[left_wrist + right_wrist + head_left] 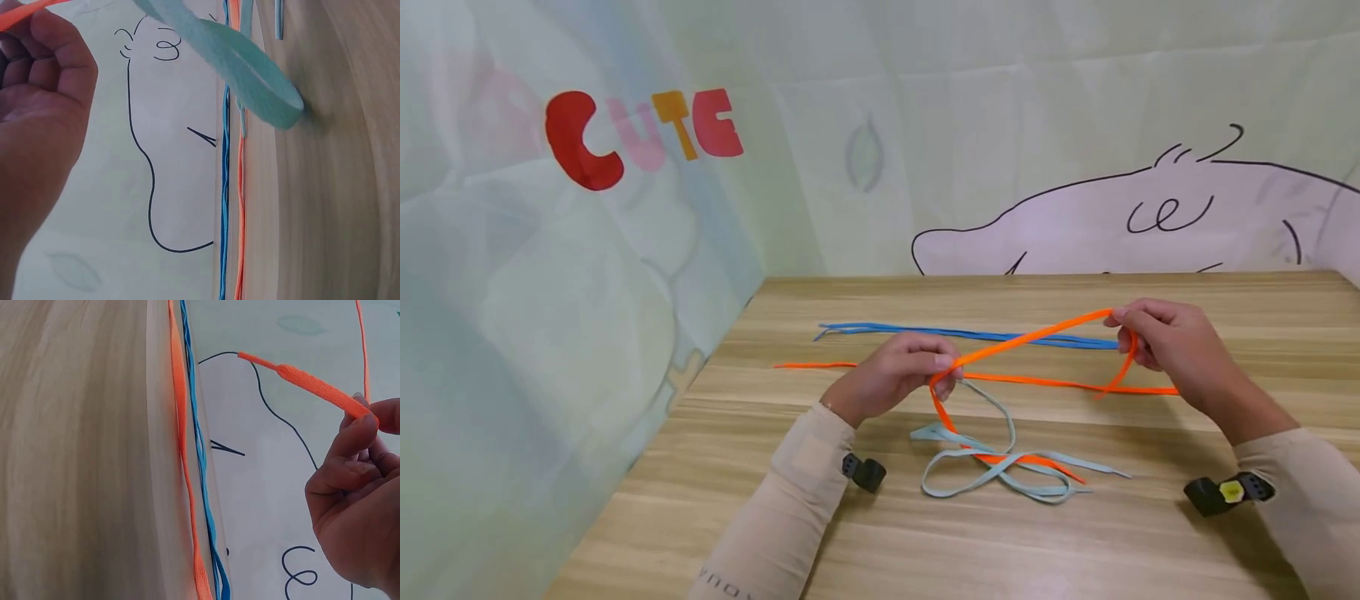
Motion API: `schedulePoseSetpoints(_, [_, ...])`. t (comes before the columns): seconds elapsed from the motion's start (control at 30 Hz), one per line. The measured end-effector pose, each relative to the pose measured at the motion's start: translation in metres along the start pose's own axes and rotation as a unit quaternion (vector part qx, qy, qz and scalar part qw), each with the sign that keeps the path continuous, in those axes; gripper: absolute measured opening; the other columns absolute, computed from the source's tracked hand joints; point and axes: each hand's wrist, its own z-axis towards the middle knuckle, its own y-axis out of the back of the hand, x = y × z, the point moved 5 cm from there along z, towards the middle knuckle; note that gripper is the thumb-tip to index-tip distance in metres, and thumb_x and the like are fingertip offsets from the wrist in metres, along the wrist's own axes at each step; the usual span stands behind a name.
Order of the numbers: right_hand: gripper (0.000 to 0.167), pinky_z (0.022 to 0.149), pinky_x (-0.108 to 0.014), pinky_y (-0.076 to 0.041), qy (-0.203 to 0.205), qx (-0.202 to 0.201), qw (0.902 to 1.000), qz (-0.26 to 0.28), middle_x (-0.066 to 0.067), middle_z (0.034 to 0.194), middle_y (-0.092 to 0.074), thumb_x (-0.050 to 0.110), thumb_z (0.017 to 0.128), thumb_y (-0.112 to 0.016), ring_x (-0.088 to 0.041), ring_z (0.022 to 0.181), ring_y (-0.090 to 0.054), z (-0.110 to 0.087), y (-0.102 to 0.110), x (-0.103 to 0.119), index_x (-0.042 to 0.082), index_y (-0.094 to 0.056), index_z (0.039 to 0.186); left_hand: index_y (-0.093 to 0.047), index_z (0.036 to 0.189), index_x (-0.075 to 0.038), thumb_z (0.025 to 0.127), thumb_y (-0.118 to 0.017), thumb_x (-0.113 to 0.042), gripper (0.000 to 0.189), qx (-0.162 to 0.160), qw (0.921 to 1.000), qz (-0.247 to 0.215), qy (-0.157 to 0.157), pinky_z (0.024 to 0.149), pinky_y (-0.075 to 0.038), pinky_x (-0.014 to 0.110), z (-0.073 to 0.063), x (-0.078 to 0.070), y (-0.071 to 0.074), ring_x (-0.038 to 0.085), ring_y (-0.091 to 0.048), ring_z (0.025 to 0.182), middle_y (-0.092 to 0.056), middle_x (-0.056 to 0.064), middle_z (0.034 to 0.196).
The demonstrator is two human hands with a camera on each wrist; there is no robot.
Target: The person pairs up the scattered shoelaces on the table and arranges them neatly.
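Note:
An orange shoelace (1037, 337) stretches between the two hands above the table. The left hand (898, 371) pinches it between thumb and fingers, and one length hangs from there to a pale blue-green shoelace (958, 491) lying in loose loops. With thumb and fingertips, the right hand (1176, 346) pinches the other part; a short tipped end dangles below it. In the right wrist view that orange end (322, 390) sticks out past the right hand (356, 481). The left wrist view shows the left hand (44, 100) at its edge, and the pale lace (250, 81) looms large nearby.
Behind the hands, a second orange shoelace (1045, 381) lies nearly straight across the wooden table (715, 500). Farther back lie blue shoelaces (917, 330), side by side. A printed cloth (850, 167) hangs along the back and left edges of the table.

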Motion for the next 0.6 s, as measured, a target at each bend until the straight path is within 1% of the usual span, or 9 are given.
schedulePoseSetpoints(0.1, [0.046,0.064,-0.028,-0.052,-0.011,-0.003,0.9999,0.002,-0.010,0.079,-0.061,0.043,0.104,-0.051,-0.022,0.070,-0.054,0.001,0.003,-0.003,0.000,-0.067,0.108,-0.059,0.085,0.003,0.097,-0.047,-0.012,0.023,-0.009,0.9999,-0.004,-0.001,0.073,-0.048,0.033,0.000,-0.001,0.001,0.022,-0.051,0.068,-0.051,0.006,0.071])
schedulePoseSetpoints(0.2, [0.046,0.064,-0.028,-0.052,-0.016,-0.009,0.9998,0.001,-0.011,0.079,-0.061,0.043,0.104,-0.050,-0.022,0.070,-0.054,0.001,0.005,-0.005,0.000,-0.067,0.108,-0.060,0.083,-0.001,0.096,-0.047,-0.014,0.023,-0.012,0.9999,-0.007,-0.003,0.073,-0.047,0.033,0.000,-0.002,0.001,0.023,-0.049,0.069,-0.050,0.006,0.070])
schedulePoseSetpoints(0.33, [0.046,0.063,-0.028,-0.051,-0.024,-0.015,0.9996,0.002,-0.013,0.080,-0.061,0.043,0.104,-0.050,-0.024,0.070,-0.054,0.002,0.007,-0.007,0.000,-0.067,0.108,-0.063,0.082,-0.004,0.096,-0.046,-0.014,0.024,-0.012,0.9997,-0.017,-0.013,0.073,-0.046,0.033,0.000,-0.003,0.001,0.022,-0.049,0.070,-0.050,0.005,0.070])
schedulePoseSetpoints(0.5, [0.048,0.064,-0.028,-0.052,-0.035,-0.023,0.9991,-0.003,-0.006,0.079,-0.061,0.045,0.104,-0.050,-0.025,0.071,-0.055,0.002,0.011,-0.011,0.001,-0.066,0.110,-0.064,0.082,-0.007,0.096,-0.044,-0.013,0.025,-0.014,0.9991,-0.032,-0.026,0.074,-0.047,0.033,0.000,-0.005,0.003,0.021,-0.050,0.071,-0.053,0.004,0.071])
schedulePoseSetpoints(0.6, [0.050,0.064,-0.028,-0.052,-0.037,-0.029,0.9989,-0.005,-0.007,0.079,-0.061,0.046,0.103,-0.049,-0.025,0.071,-0.055,0.003,0.013,-0.013,0.000,-0.066,0.112,-0.065,0.082,-0.007,0.096,-0.043,-0.013,0.026,-0.017,0.9988,-0.035,-0.029,0.075,-0.048,0.033,0.001,-0.007,0.003,0.021,-0.051,0.072,-0.055,0.004,0.073])
